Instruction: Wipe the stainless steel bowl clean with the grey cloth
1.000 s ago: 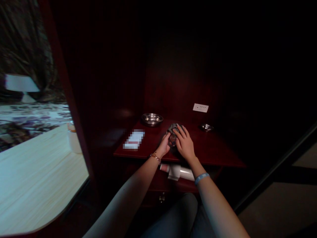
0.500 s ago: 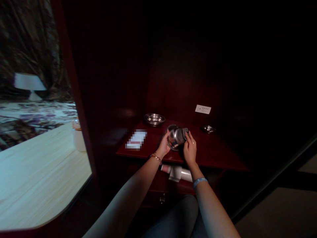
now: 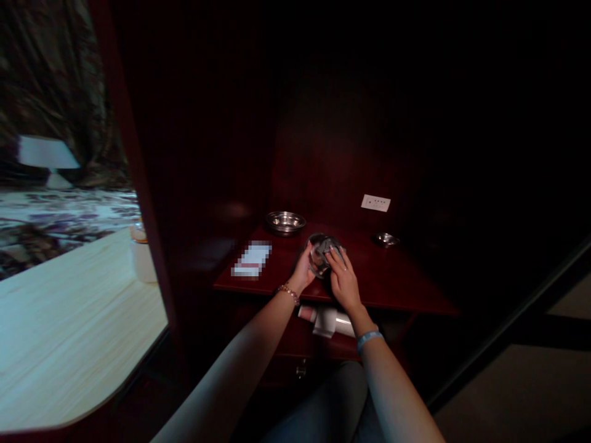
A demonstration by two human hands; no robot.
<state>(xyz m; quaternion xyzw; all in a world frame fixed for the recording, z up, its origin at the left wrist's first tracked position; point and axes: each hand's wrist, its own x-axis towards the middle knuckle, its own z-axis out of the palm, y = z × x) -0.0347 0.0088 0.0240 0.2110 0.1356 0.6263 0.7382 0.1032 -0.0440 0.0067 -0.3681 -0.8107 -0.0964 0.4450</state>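
Note:
Over the dark red desk, my left hand [image 3: 303, 269] grips a shiny metal bowl [image 3: 316, 263] by its near-left side, the bowl tilted on edge. My right hand [image 3: 344, 277] presses a crumpled grey cloth [image 3: 329, 246] against the bowl's side, fingers bent over the cloth. Part of the bowl is hidden behind the cloth and my fingers. Further back on the desk sits a larger round stack of metal bowls or dishes [image 3: 285, 223]. To the right of my hands lies a small metal dish [image 3: 386, 240].
A blurred-out white rectangle [image 3: 252, 259] lies on the desk's left. On the shelf below are a white cylinder and pink cups [image 3: 307, 313]. A wall socket [image 3: 375, 203] is behind. At left stand a pale wooden table [image 3: 69, 332], a white container [image 3: 146, 261] and a lamp [image 3: 48, 152].
My right hand has moved left with the grey cloth, from the bowl's right end onto its side. My left hand keeps its grip. The view has shifted slightly.

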